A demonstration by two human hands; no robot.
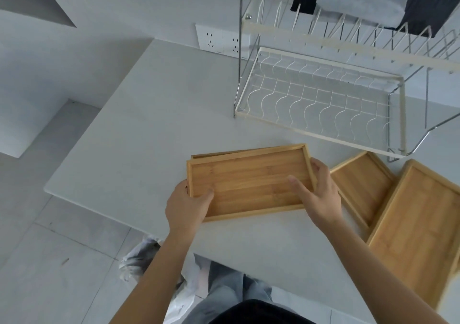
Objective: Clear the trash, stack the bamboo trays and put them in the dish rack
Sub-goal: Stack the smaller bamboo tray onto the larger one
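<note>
Head view. Top bamboo tray (251,183) gripped at both short ends: left hand (185,205) curled over near-left corner, thumb inside the rim; right hand (317,191) clamped on right edge, thumb on the floor of the tray. Sits askew on a second tray (211,155), only its far rim showing. Two more trays (361,186) (420,224) lying on the table (149,124) to the right, overlapping. Dish rack (321,97) beyond, empty. Probably light, rigid, smooth; raised rims the natural hold. Slippery stacked, so best squared first.
</note>
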